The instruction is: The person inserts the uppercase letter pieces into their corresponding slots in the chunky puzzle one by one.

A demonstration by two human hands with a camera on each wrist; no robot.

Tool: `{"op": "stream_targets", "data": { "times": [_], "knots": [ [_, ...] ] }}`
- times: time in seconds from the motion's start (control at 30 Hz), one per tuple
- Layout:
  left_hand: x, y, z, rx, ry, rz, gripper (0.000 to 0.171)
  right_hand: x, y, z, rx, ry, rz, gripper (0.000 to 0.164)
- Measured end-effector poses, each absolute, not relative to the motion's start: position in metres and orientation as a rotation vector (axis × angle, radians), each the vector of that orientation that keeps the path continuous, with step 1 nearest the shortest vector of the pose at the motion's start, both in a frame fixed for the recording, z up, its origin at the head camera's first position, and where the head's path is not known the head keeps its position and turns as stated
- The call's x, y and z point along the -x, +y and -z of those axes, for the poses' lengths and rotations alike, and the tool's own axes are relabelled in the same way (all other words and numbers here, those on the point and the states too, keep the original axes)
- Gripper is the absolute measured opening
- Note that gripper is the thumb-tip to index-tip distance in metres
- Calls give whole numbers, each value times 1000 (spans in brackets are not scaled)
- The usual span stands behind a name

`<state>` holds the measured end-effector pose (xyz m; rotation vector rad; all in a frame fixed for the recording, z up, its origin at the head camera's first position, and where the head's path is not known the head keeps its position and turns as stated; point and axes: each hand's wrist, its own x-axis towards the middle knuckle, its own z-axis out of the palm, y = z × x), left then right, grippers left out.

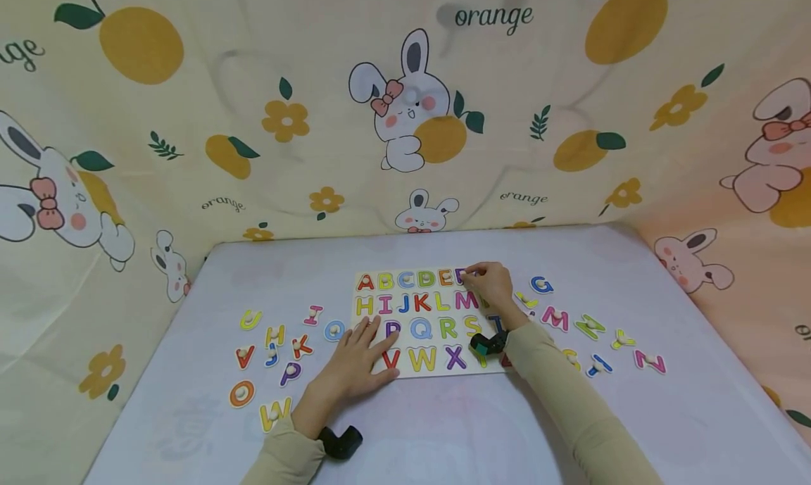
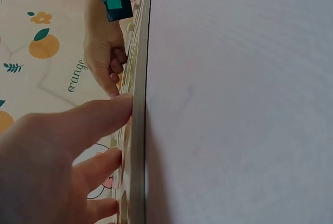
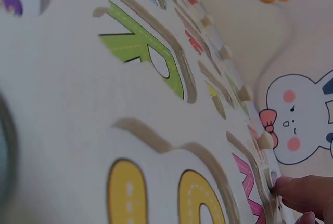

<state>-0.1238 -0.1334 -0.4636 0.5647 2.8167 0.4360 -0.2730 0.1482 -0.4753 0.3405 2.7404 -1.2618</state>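
A white alphabet puzzle board point(image 1: 437, 369) lies mid-table with rows of coloured letters. My left hand point(image 1: 360, 358) rests on its lower left part, fingers spread; the left wrist view has the thumb point(image 2: 104, 115) against the board's edge. At the top row's right end my right hand point(image 1: 493, 284) pinches the purple letter F piece point(image 1: 461, 276), mostly hidden behind the fingers. The thumb point(image 3: 299, 190) shows beside it in the right wrist view. Letter pieces with knobs, such as the A point(image 1: 365, 282) and E point(image 1: 446, 276), sit in the slots to its left.
Left of the board lie several loose letters, among them an orange O point(image 1: 241, 394), a yellow W point(image 1: 275, 415) and a red V point(image 1: 244, 357). On the right are a blue G point(image 1: 541, 284), a pink N point(image 1: 650, 362) and others. A printed cloth point(image 1: 393, 210) stands behind the table.
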Motion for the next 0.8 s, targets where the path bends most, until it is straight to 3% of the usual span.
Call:
{"op": "stream_targets", "data": {
  "times": [0.8],
  "knots": [
    [124,-135,464,-577,2822,-467,66,261,154,475,-201,2819,1332,30]
  ]
}}
